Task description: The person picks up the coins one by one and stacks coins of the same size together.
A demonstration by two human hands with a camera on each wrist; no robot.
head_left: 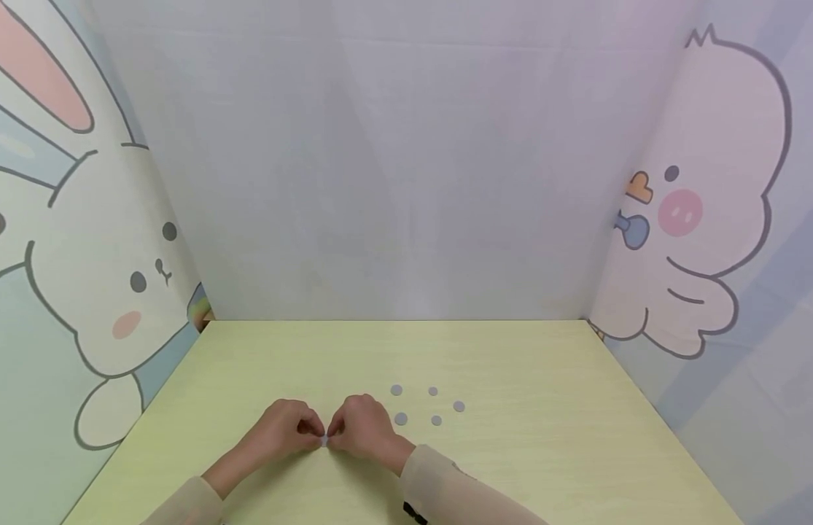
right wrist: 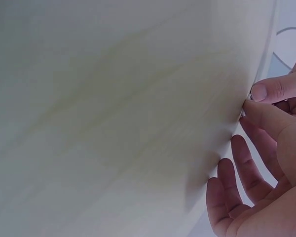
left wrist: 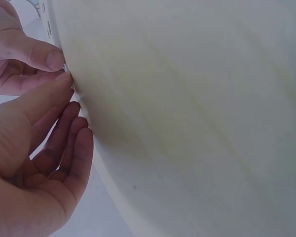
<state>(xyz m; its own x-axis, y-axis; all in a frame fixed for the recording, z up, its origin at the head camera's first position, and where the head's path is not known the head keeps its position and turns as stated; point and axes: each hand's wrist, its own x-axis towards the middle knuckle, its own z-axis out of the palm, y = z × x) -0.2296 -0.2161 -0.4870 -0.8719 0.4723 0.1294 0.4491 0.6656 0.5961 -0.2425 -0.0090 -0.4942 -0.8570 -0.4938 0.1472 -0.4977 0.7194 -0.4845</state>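
Observation:
Thumb and forefinger of my left hand (head_left: 284,429) pinch the left side of a small silver-grey coin (head_left: 324,440) at the tabletop. From the other side, the fingertips of my right hand (head_left: 363,426) pinch the same coin, so the two hands nearly meet. Most of this coin is hidden by fingertips, and only a sliver shows in the head view. In the right wrist view the other fingers of the right hand (right wrist: 256,197) curve loosely down to the table. Several more flat coins (head_left: 401,418) lie spread out just right of the right hand.
The pale yellow table (head_left: 544,437) runs back to a plain light curtain (head_left: 393,182). Cloth with a printed rabbit (head_left: 104,284) hangs at the left side, and cloth with a printed chick (head_left: 721,160) at the right.

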